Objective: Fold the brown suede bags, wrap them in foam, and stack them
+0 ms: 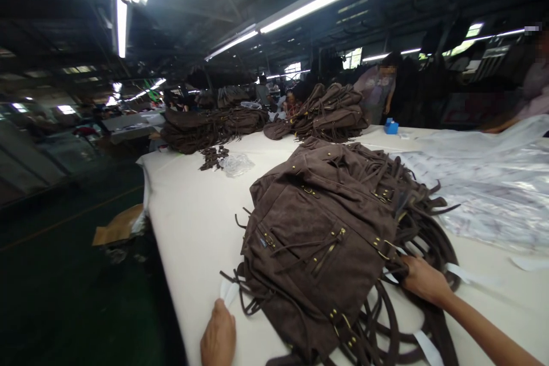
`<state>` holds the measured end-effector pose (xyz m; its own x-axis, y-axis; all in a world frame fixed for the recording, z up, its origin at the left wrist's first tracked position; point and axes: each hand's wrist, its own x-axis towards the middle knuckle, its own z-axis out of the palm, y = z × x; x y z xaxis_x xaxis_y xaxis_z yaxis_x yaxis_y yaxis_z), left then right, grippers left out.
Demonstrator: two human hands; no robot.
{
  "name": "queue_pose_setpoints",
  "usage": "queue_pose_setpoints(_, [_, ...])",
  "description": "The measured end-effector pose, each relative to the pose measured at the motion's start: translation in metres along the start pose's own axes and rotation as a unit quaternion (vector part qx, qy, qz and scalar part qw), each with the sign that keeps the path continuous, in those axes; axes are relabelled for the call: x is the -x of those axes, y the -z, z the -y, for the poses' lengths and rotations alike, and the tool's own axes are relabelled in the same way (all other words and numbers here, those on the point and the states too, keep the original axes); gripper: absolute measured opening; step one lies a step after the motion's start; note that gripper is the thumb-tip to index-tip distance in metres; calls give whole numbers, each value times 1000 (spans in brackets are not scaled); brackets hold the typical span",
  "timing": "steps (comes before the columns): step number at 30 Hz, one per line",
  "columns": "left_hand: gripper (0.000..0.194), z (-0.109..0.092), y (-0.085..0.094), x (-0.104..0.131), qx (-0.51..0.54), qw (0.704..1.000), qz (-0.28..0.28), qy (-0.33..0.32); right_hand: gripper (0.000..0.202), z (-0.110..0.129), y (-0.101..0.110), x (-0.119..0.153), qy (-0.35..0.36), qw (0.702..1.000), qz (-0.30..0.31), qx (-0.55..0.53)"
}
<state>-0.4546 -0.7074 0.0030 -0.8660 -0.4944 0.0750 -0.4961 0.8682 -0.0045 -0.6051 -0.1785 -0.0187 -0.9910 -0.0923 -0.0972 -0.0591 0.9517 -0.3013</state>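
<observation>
A dark brown fabric backpack [317, 223] with brass-coloured buckles, zips and dangling cords lies on top of other brown bags on the white table. At its left side, my left hand [218, 333] is closed on a white strip [230, 293], which rises from the fingertips beside the bag's cords. My right hand [422, 279] reaches in from the right, fingers wrapped round a brown strap [397, 267] at the bag's side. Black-brown straps [390, 320] loop over the table below that hand, with white strips among them.
Clear plastic sheets [493, 194] cover the table's right side. Brown bags form piles [214, 126] at the far end, near a blue box [390, 126]. Small brown pieces [213, 157] lie beside crumpled plastic [237, 165]. People stand beyond the table; cardboard [118, 226] is left of its edge.
</observation>
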Motion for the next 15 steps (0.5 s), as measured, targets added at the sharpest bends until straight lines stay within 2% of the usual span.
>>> queue_pose_setpoints(3, [35,13,19,-50,-5,999,-23,-32,28,4,5,1,-7,1000,17,8])
queue_pose_setpoints(6, [46,19,53,-132,-3,994,-73,-80,25,18,19,5,-22,999,25,23])
queue_pose_setpoints(8, [48,10,73,-190,10,989,-105,-99,22,30,28,8,-25,998,36,34])
queue_pose_setpoints(10, [62,-13,82,-232,31,985,-147,-81,21,39,36,9,-43,997,41,40])
queue_pose_setpoints(12, [80,-44,78,-245,71,981,-170,-60,23,44,40,8,-62,996,46,43])
queue_pose_setpoints(13, [85,-58,71,-239,92,978,-173,-65,25,46,42,8,-68,996,49,43])
queue_pose_setpoints(15, [81,-80,51,-207,131,970,-174,-112,28,47,45,7,-77,995,53,42])
